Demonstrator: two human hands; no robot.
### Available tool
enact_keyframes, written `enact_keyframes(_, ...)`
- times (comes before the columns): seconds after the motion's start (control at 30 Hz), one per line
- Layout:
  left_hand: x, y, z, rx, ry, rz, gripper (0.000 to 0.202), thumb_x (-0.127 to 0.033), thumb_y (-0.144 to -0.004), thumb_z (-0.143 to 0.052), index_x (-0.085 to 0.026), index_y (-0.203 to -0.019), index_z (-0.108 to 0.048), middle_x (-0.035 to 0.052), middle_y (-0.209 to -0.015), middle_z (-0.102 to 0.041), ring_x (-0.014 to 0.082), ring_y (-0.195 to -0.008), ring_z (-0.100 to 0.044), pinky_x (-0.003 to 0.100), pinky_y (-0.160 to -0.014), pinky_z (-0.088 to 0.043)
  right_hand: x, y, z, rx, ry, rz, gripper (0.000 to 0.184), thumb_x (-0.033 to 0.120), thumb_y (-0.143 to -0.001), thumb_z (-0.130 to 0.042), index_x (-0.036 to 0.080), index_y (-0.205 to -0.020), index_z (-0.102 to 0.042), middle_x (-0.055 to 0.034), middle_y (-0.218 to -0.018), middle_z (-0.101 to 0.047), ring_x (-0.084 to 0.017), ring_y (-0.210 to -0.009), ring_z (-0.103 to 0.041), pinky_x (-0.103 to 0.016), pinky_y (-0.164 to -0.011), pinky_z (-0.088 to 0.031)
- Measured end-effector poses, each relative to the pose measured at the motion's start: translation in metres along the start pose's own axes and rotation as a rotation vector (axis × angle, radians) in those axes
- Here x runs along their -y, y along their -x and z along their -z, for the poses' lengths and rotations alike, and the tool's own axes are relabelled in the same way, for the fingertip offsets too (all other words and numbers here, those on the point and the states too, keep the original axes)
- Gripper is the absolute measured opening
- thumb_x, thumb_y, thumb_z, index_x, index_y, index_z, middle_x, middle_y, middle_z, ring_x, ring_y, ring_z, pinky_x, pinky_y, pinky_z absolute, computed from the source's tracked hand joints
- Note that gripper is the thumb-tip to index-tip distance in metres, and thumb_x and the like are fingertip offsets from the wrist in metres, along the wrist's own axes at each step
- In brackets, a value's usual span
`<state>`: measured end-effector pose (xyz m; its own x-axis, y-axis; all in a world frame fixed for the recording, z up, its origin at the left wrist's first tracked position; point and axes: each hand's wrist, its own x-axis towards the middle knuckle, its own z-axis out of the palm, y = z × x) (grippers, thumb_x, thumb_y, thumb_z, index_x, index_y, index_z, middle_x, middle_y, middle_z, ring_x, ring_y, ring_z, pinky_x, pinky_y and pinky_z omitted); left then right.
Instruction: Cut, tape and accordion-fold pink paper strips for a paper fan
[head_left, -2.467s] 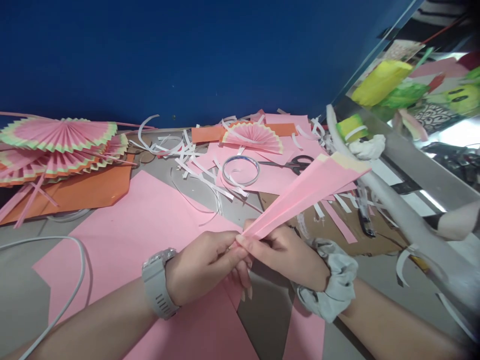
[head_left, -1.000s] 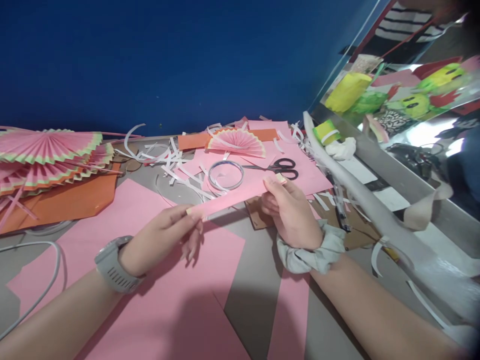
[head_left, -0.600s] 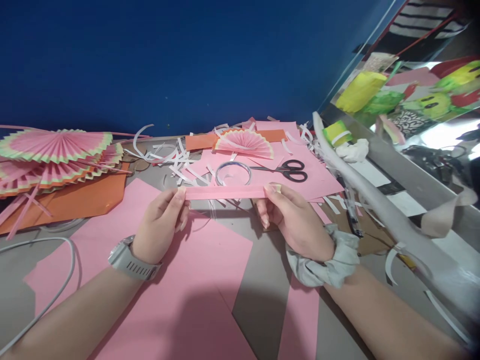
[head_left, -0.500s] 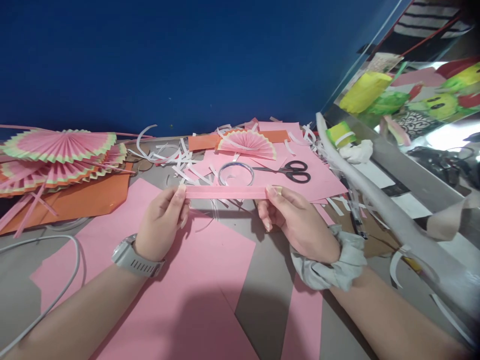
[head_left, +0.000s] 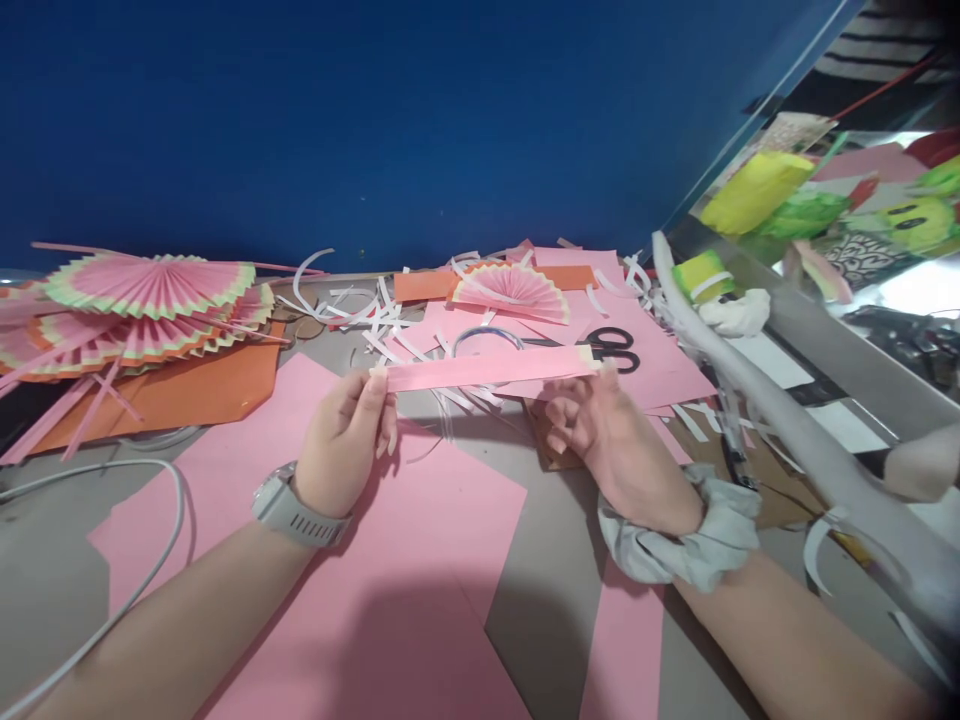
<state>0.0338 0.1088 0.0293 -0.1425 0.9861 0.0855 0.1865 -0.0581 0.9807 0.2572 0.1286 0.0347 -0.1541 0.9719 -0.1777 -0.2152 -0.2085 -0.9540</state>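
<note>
A folded strip of pink paper (head_left: 480, 371) with pale yellow-green at its right end is held level above the table, rising slightly to the right. My left hand (head_left: 349, 435) pinches its left end between thumb and fingers, a grey watch on the wrist. At the strip's far right tip, the thumb and a fingertip of my right hand (head_left: 611, 440) close on the end, its other fingers curled loosely below. Behind the strip lie black-handled scissors (head_left: 615, 350) and a roll of tape (head_left: 487, 335), partly hidden by it.
Pleated pink paper fans (head_left: 154, 290) are piled at the left on orange paper (head_left: 180, 390). Another fan (head_left: 514, 293) lies among white paper scraps (head_left: 382, 325) at the back. Large pink sheets (head_left: 360, 620) cover the front. A white cable (head_left: 176, 500) curves at the left, below a blue wall (head_left: 375, 120).
My right hand has slid outward along the strip to its right tip, baring the pale end. The strip's right side is slightly higher, and the whole view has shifted a little.
</note>
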Motion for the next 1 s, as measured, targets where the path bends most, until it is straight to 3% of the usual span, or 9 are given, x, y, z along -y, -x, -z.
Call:
enact_keyframes(0.1, -0.002, 0.001, -0.001, -0.01, -0.035, -0.001, 0.029, -0.03, -0.091, -0.041, -0.019, -0.065, -0.045, -0.007, -0.04, -0.041, 0.0053, -0.033, -0.037, 0.014, -0.035, -0.035, 0.002, 0.0, -0.001, 0.036, -0.041, 0.019, 0.054, 0.069, -0.076, -0.037, 0.024, -0.101, -0.054, -0.0024, -0.08, -0.055, -0.014, -0.061, -0.051, -0.025, -0.047, -0.047)
enact_keyframes(0.17, -0.003, 0.002, -0.001, -0.001, -0.034, -0.004, 0.029, -0.03, -0.09, -0.042, -0.019, -0.064, -0.044, -0.0067, -0.041, -0.042, 0.0054, -0.034, -0.039, 0.014, -0.036, -0.036, 0.002, 0.0, -0.001, -0.004, -0.009, 0.049, 0.044, 0.062, -0.077, -0.047, 0.024, -0.098, -0.054, -0.0006, -0.076, -0.055, -0.013, -0.061, -0.052, -0.024, -0.05, -0.049)
enact_keyframes(0.27, -0.003, 0.002, -0.001, 0.015, 0.02, 0.003, 0.028, -0.032, -0.089, -0.044, -0.019, -0.064, -0.046, -0.0062, -0.043, -0.043, 0.0057, -0.034, -0.039, 0.015, -0.035, -0.036, 0.0, 0.0, -0.001, -0.097, 0.059, 0.08, 0.021, 0.037, -0.075, -0.066, 0.023, -0.085, -0.054, 0.0045, -0.068, -0.053, -0.009, -0.055, -0.051, -0.019, -0.049, -0.047)
enact_keyframes(0.47, 0.0, 0.0, -0.001, 0.031, 0.117, 0.051, 0.031, -0.031, -0.09, -0.043, -0.018, -0.062, -0.046, -0.0069, -0.041, -0.038, 0.0053, -0.032, -0.035, 0.015, -0.033, -0.033, -0.006, -0.002, 0.003, -0.157, 0.146, 0.193, 0.017, 0.031, -0.074, -0.068, 0.024, -0.077, -0.053, 0.0049, -0.061, -0.055, -0.008, -0.047, -0.05, -0.018, -0.04, -0.041)
enact_keyframes(0.67, 0.005, -0.002, -0.002, -0.008, 0.205, 0.047, 0.03, -0.03, -0.09, -0.043, -0.018, -0.063, -0.048, -0.0073, -0.041, -0.038, 0.0039, -0.034, -0.033, 0.014, -0.034, -0.03, -0.001, 0.004, 0.0, -0.173, 0.231, 0.28, 0.018, 0.03, -0.079, -0.064, 0.03, -0.091, -0.05, 0.0051, -0.063, -0.056, -0.01, -0.051, -0.056, -0.019, -0.041, -0.044)
enact_keyframes(0.77, 0.006, -0.006, 0.0, -0.074, 0.354, -0.015, 0.024, -0.033, -0.086, -0.052, -0.018, -0.067, -0.05, -0.0063, -0.045, -0.048, 0.0041, -0.036, -0.04, 0.014, -0.037, -0.035, 0.0, 0.01, -0.003, -0.142, 0.372, 0.299, 0.027, 0.032, -0.081, -0.06, 0.032, -0.105, -0.048, 0.0046, -0.065, -0.058, -0.012, -0.052, -0.057, -0.022, -0.041, -0.046)
enact_keyframes(0.83, 0.006, -0.009, 0.001, -0.124, 0.464, -0.029, 0.019, -0.035, -0.083, -0.056, -0.019, -0.074, -0.052, -0.005, -0.052, -0.055, 0.0048, -0.04, -0.047, 0.014, -0.04, -0.04, -0.003, 0.014, -0.006, -0.103, 0.543, 0.337, 0.023, 0.031, -0.082, -0.059, 0.029, -0.105, -0.053, 0.0021, -0.068, -0.062, -0.014, -0.056, -0.06, -0.024, -0.045, -0.047)
enact_keyframes(0.9, 0.005, -0.01, 0.002, -0.141, 0.526, -0.016, 0.025, -0.044, -0.083, -0.052, -0.02, -0.079, -0.051, -0.0041, -0.057, -0.058, 0.0065, -0.044, -0.052, 0.015, -0.043, -0.044, -0.007, 0.018, -0.009, -0.088, 0.725, 0.418, 0.011, 0.028, -0.081, -0.06, 0.025, -0.092, -0.059, -0.0007, -0.075, -0.066, -0.016, -0.066, -0.063, -0.027, -0.054, -0.049)
enact_keyframes(1.0, 0.003, -0.004, -0.002, -0.026, 0.592, 0.056, 0.039, -0.059, -0.081, -0.043, -0.021, -0.083, -0.049, -0.0014, -0.066, -0.059, 0.0106, -0.048, -0.056, 0.022, -0.041, -0.049, -0.015, 0.021, -0.012, -0.079, 0.839, 0.582, 0.01, 0.018, -0.081, -0.059, 0.024, -0.087, -0.055, -0.0022, -0.091, -0.067, -0.018, -0.086, -0.063, -0.03, -0.072, -0.051)
